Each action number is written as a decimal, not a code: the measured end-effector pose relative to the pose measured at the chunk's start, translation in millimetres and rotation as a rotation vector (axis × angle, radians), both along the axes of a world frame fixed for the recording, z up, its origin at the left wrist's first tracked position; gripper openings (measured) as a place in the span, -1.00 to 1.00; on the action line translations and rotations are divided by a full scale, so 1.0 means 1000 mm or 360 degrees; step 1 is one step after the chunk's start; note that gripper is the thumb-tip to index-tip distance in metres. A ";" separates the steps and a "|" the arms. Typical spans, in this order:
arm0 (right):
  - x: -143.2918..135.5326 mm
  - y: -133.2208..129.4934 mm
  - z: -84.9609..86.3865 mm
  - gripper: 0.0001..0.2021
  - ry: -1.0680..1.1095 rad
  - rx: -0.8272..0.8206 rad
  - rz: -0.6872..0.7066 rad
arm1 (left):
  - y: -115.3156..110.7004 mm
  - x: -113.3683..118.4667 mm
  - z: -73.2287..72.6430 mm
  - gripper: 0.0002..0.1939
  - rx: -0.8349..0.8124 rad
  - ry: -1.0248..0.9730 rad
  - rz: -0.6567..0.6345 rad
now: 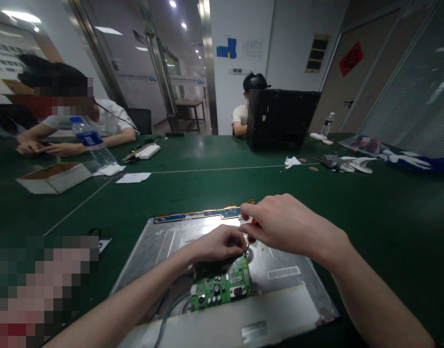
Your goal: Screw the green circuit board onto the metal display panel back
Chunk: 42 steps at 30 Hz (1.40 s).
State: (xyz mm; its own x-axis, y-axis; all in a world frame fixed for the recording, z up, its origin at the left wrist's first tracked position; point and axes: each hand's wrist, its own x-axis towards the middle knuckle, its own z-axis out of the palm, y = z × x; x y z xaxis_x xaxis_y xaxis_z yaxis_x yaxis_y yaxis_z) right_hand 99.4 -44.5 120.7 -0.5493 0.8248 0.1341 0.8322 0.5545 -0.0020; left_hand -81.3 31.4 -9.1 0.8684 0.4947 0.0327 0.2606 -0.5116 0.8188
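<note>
My right hand (276, 222) is closed around a screwdriver with a red handle (251, 239), and most of the handle is hidden by the fingers. The shaft points down at the upper right corner of a green circuit board (222, 285). Fingers pinched, my left hand (225, 241) rests right beside the shaft; what lies between its fingertips is too small to make out. Under both hands lies a flat metal display panel (283, 295), back side up. A thin blue circuit strip (196, 216) runs along the panel's far edge.
A grey cable (167, 316) crosses the panel at left. On the green table (193, 181) stand an open box (55, 178), a water bottle (93, 142) and a black monitor casing (283, 118). White gloves (356, 164) lie at right. Two people sit across the table.
</note>
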 end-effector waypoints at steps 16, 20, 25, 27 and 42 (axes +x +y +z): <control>-0.002 0.002 -0.001 -0.79 -0.0047 -0.0010 -0.0048 | -0.001 0.001 0.003 -0.94 -0.0034 -0.0008 -0.0031; -0.001 -0.002 0.001 -0.89 0.0038 -0.0023 0.0068 | 0.000 0.000 0.000 -0.92 -0.0010 -0.0003 0.0003; -0.001 -0.006 0.003 -0.84 0.0065 -0.0086 0.0077 | 0.000 0.000 -0.001 -0.92 -0.0023 0.0005 -0.0004; -0.001 -0.005 0.002 -0.78 0.0048 -0.0080 0.0025 | -0.001 0.000 0.001 -0.91 -0.0032 -0.0002 -0.0020; -0.002 -0.008 0.006 -0.84 0.0078 -0.0131 0.0105 | 0.002 0.000 -0.003 -0.92 -0.0007 0.0021 -0.0019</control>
State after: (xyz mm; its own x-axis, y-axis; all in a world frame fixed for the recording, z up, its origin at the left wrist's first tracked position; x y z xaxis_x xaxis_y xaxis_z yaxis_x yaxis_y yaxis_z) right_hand 97.6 -52.9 126.9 -0.5973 0.7964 0.0954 0.7916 0.6044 -0.0894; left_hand -81.6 33.4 -12.5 0.8748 0.4842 0.0191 0.2652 -0.5113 0.8174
